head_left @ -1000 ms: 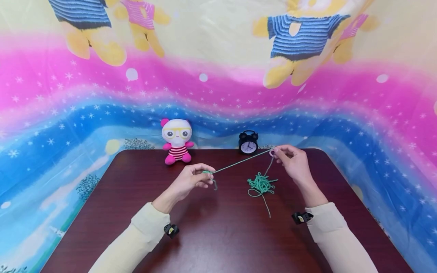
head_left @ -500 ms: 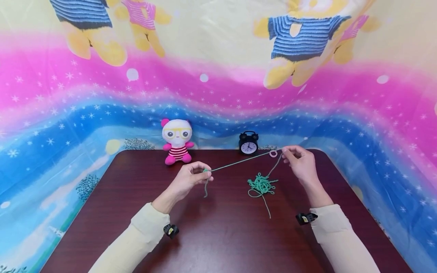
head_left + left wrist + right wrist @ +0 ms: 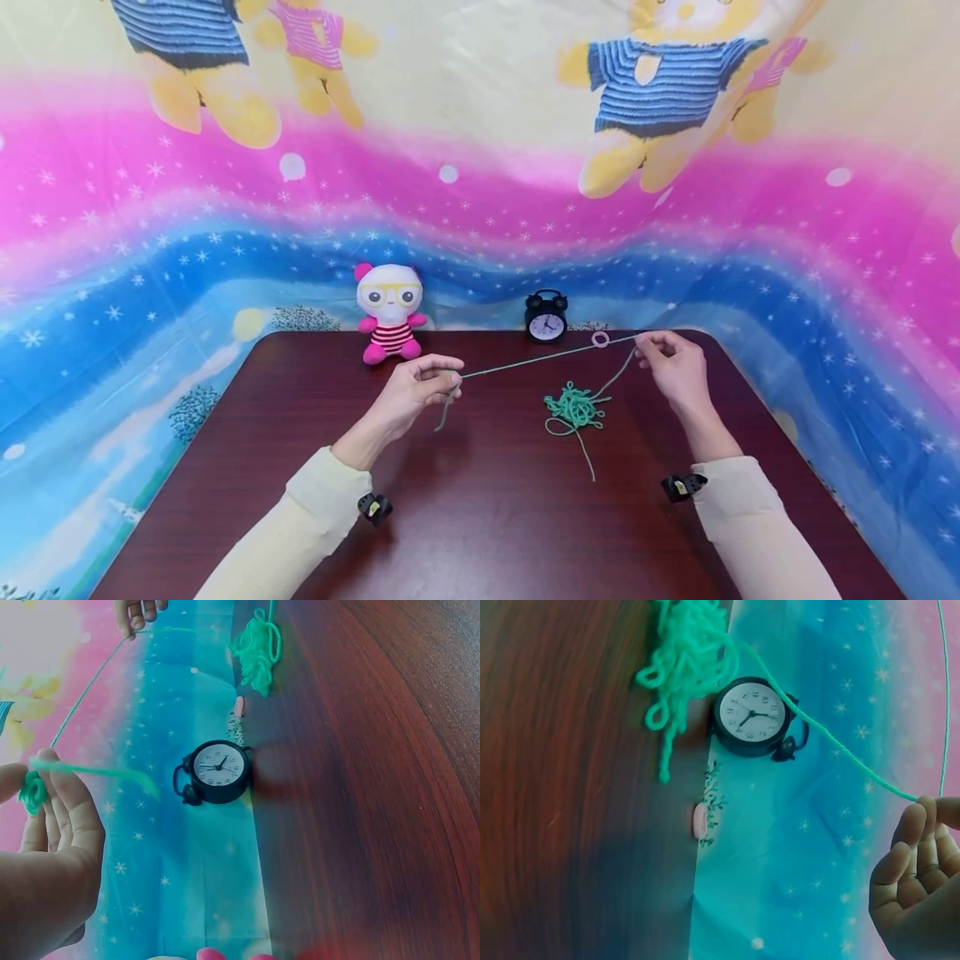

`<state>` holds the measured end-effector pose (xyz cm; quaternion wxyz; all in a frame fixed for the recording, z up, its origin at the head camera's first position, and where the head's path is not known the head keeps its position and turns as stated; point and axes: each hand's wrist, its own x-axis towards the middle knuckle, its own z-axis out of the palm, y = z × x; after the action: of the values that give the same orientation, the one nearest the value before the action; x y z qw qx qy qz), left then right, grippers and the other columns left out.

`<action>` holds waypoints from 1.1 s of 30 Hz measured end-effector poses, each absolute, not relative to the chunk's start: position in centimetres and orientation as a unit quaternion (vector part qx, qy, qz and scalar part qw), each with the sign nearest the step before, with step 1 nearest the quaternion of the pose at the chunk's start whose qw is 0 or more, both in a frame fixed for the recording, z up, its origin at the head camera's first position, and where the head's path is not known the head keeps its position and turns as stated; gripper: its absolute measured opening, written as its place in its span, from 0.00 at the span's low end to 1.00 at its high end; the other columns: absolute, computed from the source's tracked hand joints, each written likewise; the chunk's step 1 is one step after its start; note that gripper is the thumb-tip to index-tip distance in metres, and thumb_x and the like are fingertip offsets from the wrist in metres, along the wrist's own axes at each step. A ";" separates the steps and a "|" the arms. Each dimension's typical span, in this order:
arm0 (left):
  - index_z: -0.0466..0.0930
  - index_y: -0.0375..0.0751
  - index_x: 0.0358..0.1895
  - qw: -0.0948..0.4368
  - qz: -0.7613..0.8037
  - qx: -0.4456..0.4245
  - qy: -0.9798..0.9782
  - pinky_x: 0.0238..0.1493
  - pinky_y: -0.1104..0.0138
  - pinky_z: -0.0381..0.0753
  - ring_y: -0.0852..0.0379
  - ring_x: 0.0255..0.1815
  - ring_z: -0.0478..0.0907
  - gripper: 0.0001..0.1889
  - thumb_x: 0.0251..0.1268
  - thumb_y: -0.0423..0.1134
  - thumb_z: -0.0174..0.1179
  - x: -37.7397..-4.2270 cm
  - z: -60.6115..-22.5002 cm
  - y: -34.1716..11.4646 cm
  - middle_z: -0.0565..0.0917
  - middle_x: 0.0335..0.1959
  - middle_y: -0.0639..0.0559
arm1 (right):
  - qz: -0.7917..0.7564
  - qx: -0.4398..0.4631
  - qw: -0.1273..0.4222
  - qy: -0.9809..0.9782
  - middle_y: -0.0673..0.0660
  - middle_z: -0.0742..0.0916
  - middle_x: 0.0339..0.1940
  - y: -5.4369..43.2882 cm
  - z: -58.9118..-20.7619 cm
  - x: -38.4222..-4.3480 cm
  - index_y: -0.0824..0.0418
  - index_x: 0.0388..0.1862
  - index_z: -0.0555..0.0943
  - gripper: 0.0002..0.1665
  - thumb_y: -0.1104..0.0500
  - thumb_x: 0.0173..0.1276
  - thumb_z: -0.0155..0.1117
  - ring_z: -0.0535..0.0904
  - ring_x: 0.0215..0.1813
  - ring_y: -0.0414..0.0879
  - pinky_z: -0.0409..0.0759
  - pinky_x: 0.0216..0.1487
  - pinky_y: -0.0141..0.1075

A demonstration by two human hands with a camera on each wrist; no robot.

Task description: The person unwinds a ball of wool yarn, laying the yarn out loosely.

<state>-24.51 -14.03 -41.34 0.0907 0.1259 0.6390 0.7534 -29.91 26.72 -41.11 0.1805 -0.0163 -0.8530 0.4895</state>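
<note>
My left hand (image 3: 422, 385) pinches a small wound bundle of green yarn (image 3: 33, 793) between thumb and fingers; a loose tail hangs below it in the head view. From there a taut strand of yarn (image 3: 536, 359) rises to my right hand (image 3: 675, 362), whose thumb and index fingertip pinch it. Beyond those fingertips the yarn (image 3: 840, 747) runs slackly down to a loose green pile (image 3: 574, 407) on the table. One free end trails from the pile towards the front.
On the dark wooden table (image 3: 480, 533), a panda plush (image 3: 390, 312) sits at the back left. A black alarm clock (image 3: 546, 317) stands at the back edge. A small pink ring (image 3: 600, 339) lies right of it. A patterned cloth (image 3: 480, 208) hangs behind.
My right hand has moved right and slightly down, off the ring in view, lengthening the strand between the hands. The left hand has shifted slightly left, and its loose tail has swung left.
</note>
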 end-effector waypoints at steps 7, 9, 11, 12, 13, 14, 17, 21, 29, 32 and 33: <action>0.78 0.25 0.50 0.091 0.760 0.116 0.633 0.46 0.64 0.88 0.61 0.34 0.86 0.12 0.68 0.30 0.61 -24.6 -41.2 -13.8 0.88 0.32 0.55 | 0.389 0.050 0.059 -0.918 0.61 0.88 0.39 28.1 -42.0 -29.6 0.59 0.48 0.85 0.15 0.51 0.77 0.57 0.84 0.35 0.48 0.79 0.36 0.36; 0.78 0.25 0.49 0.095 0.758 0.112 0.635 0.47 0.64 0.88 0.60 0.34 0.87 0.11 0.67 0.29 0.62 -24.6 -41.3 -13.6 0.89 0.32 0.55 | 0.372 0.075 0.015 -0.925 0.61 0.88 0.39 28.3 -42.4 -29.6 0.60 0.48 0.85 0.14 0.53 0.77 0.57 0.84 0.36 0.50 0.79 0.37 0.38; 0.77 0.24 0.50 0.099 0.755 0.111 0.639 0.48 0.63 0.88 0.59 0.36 0.88 0.13 0.66 0.28 0.62 -24.6 -41.2 -13.5 0.89 0.33 0.55 | 0.360 0.091 -0.018 -0.928 0.62 0.88 0.39 28.3 -42.8 -29.6 0.60 0.47 0.85 0.13 0.55 0.76 0.57 0.83 0.36 0.50 0.79 0.37 0.38; 0.77 0.24 0.52 0.102 0.753 0.109 0.641 0.49 0.63 0.88 0.59 0.36 0.88 0.14 0.66 0.28 0.63 -24.6 -41.2 -13.4 0.89 0.33 0.55 | 0.355 0.093 -0.028 -0.930 0.61 0.88 0.38 28.3 -43.0 -29.6 0.60 0.47 0.85 0.13 0.55 0.76 0.58 0.84 0.36 0.49 0.79 0.37 0.38; 0.77 0.24 0.53 0.105 0.750 0.109 0.644 0.50 0.62 0.87 0.58 0.37 0.88 0.16 0.65 0.28 0.63 -24.6 -41.1 -13.3 0.89 0.33 0.55 | 0.353 0.093 -0.036 -0.930 0.61 0.88 0.38 28.2 -43.2 -29.6 0.60 0.47 0.86 0.13 0.55 0.76 0.58 0.83 0.35 0.48 0.80 0.37 0.38; 0.77 0.24 0.54 0.108 0.748 0.108 0.647 0.50 0.62 0.87 0.58 0.38 0.88 0.16 0.64 0.28 0.64 -24.5 -41.1 -13.3 0.89 0.33 0.55 | 0.350 0.096 -0.040 -0.931 0.60 0.88 0.38 28.1 -43.3 -29.6 0.61 0.47 0.86 0.13 0.55 0.75 0.58 0.83 0.35 0.47 0.80 0.37 0.38; 0.76 0.25 0.58 0.116 0.740 0.109 0.653 0.52 0.63 0.86 0.58 0.40 0.88 0.20 0.63 0.28 0.65 -24.5 -40.9 -13.1 0.90 0.34 0.55 | 0.344 0.098 -0.033 -0.933 0.59 0.89 0.38 27.7 -43.7 -29.5 0.60 0.48 0.85 0.13 0.54 0.74 0.61 0.84 0.34 0.48 0.80 0.35 0.37; 0.75 0.23 0.60 0.119 0.738 0.111 0.655 0.53 0.63 0.86 0.57 0.41 0.89 0.22 0.63 0.28 0.65 -24.5 -40.9 -12.9 0.90 0.35 0.53 | 0.344 0.110 -0.005 -0.933 0.61 0.90 0.39 26.4 -43.7 -29.3 0.57 0.49 0.85 0.12 0.53 0.72 0.64 0.84 0.35 0.50 0.79 0.33 0.37; 0.75 0.22 0.58 0.122 0.744 0.118 0.647 0.57 0.52 0.82 0.57 0.39 0.89 0.20 0.65 0.27 0.63 -24.6 -41.1 -12.7 0.89 0.34 0.53 | 0.353 0.188 0.034 -0.916 0.54 0.90 0.35 22.3 -43.6 -28.2 0.53 0.47 0.86 0.10 0.53 0.70 0.66 0.81 0.32 0.40 0.78 0.30 0.34; 0.76 0.25 0.57 0.124 0.741 0.118 0.649 0.56 0.52 0.83 0.53 0.42 0.89 0.18 0.65 0.28 0.63 -24.6 -41.1 -12.6 0.89 0.34 0.53 | 0.371 0.199 0.024 -0.907 0.55 0.90 0.36 20.8 -43.4 -27.7 0.49 0.47 0.86 0.09 0.51 0.70 0.66 0.81 0.33 0.41 0.78 0.30 0.34; 0.76 0.25 0.57 0.125 0.740 0.117 0.650 0.56 0.54 0.84 0.52 0.43 0.89 0.18 0.65 0.28 0.63 -24.6 -41.1 -12.6 0.89 0.34 0.53 | 0.376 0.205 0.020 -0.904 0.54 0.90 0.36 20.4 -43.3 -27.6 0.48 0.47 0.86 0.09 0.51 0.70 0.66 0.81 0.33 0.41 0.79 0.31 0.34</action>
<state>-24.57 -12.62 -41.06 0.1245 0.1174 0.6500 0.7404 -27.57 20.36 -43.33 0.0201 0.2047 -0.9036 0.3758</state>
